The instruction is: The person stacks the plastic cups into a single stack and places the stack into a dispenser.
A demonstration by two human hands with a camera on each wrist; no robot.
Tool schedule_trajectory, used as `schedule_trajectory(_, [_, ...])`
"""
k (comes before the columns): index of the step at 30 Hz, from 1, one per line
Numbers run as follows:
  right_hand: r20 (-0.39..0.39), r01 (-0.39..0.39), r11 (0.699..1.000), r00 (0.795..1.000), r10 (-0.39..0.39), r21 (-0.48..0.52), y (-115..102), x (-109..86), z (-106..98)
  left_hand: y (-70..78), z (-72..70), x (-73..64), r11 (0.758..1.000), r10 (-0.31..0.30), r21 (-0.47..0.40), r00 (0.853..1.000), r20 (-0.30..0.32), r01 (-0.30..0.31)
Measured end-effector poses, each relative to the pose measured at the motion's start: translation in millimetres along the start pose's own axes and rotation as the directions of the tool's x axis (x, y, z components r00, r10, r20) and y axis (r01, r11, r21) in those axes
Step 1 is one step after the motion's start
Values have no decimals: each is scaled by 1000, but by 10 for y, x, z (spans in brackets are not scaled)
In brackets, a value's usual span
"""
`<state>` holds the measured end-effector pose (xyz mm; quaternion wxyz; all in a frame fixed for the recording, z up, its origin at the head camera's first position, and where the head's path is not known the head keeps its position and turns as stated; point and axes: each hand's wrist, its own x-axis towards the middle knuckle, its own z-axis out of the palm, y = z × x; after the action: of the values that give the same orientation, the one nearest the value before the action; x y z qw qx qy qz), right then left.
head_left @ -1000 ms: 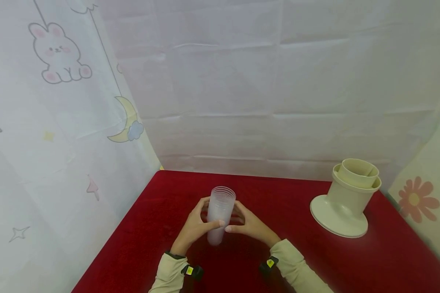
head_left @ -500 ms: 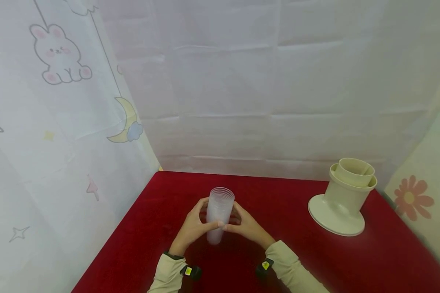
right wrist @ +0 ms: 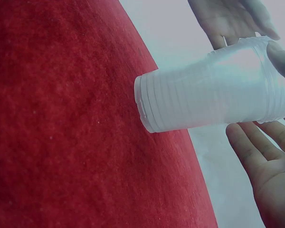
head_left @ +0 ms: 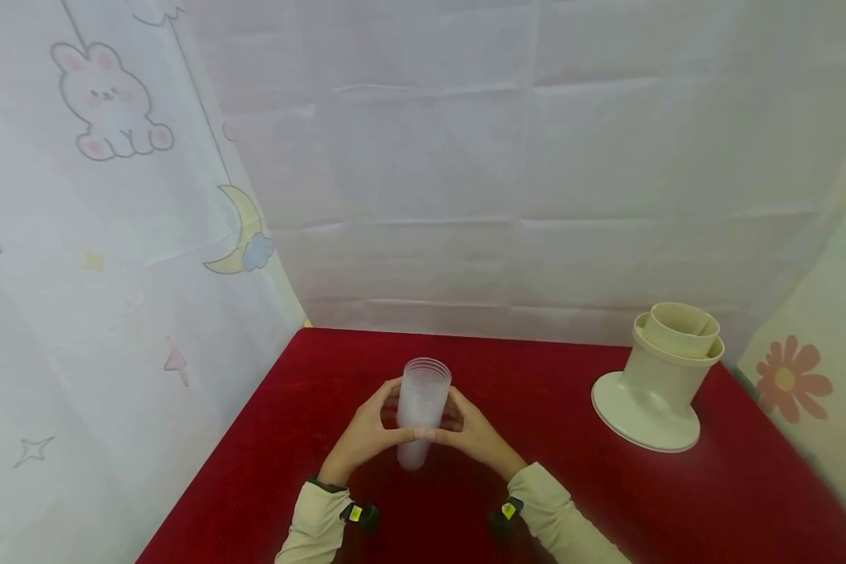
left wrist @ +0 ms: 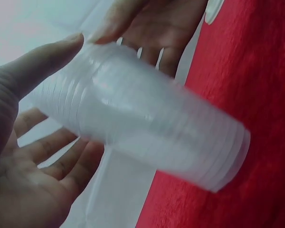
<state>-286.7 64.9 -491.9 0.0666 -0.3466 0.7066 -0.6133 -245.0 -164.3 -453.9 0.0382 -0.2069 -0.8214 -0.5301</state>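
A tall stack of clear plastic cups (head_left: 423, 399) stands nearly upright between my two hands in the head view, its rims at the top. My left hand (head_left: 366, 435) grips it from the left and my right hand (head_left: 481, 435) from the right. Both thumbs lie across the near side, their tips meeting. The other fingers go round the sides and are partly hidden behind the cups. In the left wrist view the nested cups (left wrist: 161, 123) look slightly blurred. From the right wrist, the stack's base (right wrist: 145, 104) shows over red cloth; whether it touches cannot be told.
A cream plastic stand-like piece (head_left: 659, 392) with a wide round base and nested tubes at its top stands on the right of the red-covered table (head_left: 550, 486). Pale printed cloth walls (head_left: 423, 172) enclose the back and sides.
My right thumb has moved left across the cups until its tip meets the left thumb. The cup stack has stayed nearly in place. The head view has shifted slightly.
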Motion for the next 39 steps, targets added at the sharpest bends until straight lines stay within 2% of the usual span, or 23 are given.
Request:
schedule_trajectory(7, [-15,16,1000,1000,-17,-17,-14,-19,-85,-18,-54,82,999,37,14,998,55,-38])
schedule_trajectory(15, [-30,55,997,998,-57,-45,-71,-43,-181,38,16,172,998,67,7,997,47,-68])
schedule_trajectory(17, [-38,63,997,997,-65,-54,-78,-52,-201,82,34,182,997,76,5,996,48,-76])
schedule_trajectory(24, [-52,77,992,995,-82,-97,-98,-114,-279,426,33,140,993,117,-12,991,70,-116])
schedule_trajectory(29, [-51,95,990,994,-101,-104,-123,-155,-324,498,64,143,992,125,-16,990,70,-124])
schedule_trajectory(39, [-75,79,987,993,-90,-138,-260,-228,-458,569,154,230,992,121,-45,989,90,-117])
